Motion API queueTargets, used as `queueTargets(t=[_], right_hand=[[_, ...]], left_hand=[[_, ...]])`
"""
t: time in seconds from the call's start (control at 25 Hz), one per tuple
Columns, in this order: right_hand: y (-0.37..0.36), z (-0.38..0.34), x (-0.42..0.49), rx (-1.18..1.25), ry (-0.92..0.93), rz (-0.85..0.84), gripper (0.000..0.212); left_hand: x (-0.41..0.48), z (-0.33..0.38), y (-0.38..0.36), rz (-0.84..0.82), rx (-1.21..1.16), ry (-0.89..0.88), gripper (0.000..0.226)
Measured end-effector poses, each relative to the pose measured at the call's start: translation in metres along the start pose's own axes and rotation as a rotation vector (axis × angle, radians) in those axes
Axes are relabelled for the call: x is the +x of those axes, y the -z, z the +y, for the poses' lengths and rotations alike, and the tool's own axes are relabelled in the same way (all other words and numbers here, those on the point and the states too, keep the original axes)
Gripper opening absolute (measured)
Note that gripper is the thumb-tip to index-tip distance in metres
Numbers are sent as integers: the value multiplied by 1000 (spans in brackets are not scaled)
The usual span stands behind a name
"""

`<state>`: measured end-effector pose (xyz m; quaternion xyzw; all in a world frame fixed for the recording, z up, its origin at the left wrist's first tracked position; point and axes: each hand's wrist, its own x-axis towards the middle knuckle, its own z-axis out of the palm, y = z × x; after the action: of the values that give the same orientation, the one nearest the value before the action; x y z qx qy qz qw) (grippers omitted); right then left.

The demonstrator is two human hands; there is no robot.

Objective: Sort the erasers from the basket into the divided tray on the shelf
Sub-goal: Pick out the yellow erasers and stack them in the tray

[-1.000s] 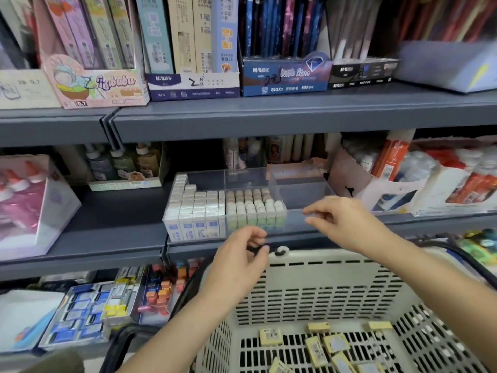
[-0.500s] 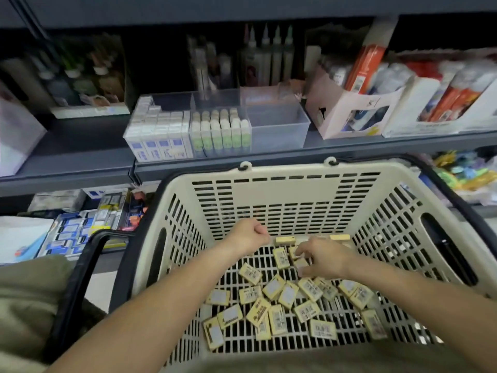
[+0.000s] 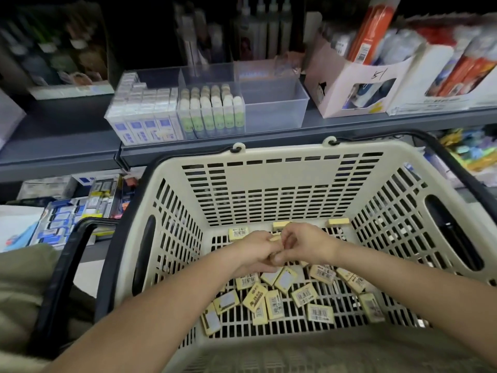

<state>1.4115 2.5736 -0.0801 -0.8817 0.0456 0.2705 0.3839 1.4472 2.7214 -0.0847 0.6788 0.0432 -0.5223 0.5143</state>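
Both my hands are down inside the cream basket (image 3: 279,181), touching each other over its floor. My left hand (image 3: 255,250) has its fingers curled round a yellow eraser (image 3: 274,238) whose end shows at the knuckles. My right hand (image 3: 301,246) pinches at the same spot, fingers curled; what it holds is hidden. Several yellow erasers (image 3: 271,302) with barcode labels lie loose on the basket floor below my hands. The clear divided tray (image 3: 274,109) stands on the shelf above: white-blue erasers fill its left part, green-white ones the middle, and the right compartment holds nothing.
The basket's black handles (image 3: 61,278) hang down at both sides. A pink-white carton (image 3: 349,87) of glue bottles stands right of the tray. Boxes of small stationery (image 3: 78,211) sit on the lower shelf at the left. The grey shelf edge (image 3: 188,149) runs just behind the basket rim.
My hands have dropped from the tray into the basket, then come together over the erasers. The view has tilted down and moved closer.
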Motion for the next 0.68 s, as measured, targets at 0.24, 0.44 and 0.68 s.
queueTargets(t=[0.24, 0.44, 0.68], right_hand=[[15, 30, -16, -878, -239, -196, 44], [4, 25, -16, -709, -209, -146, 38], [15, 4, -14, 304, -220, -48, 19]], left_hand=[[3, -6, 2, 126, -11, 7, 38], [4, -10, 4, 90, -26, -26, 42], [1, -6, 10, -17, -229, -1, 38]])
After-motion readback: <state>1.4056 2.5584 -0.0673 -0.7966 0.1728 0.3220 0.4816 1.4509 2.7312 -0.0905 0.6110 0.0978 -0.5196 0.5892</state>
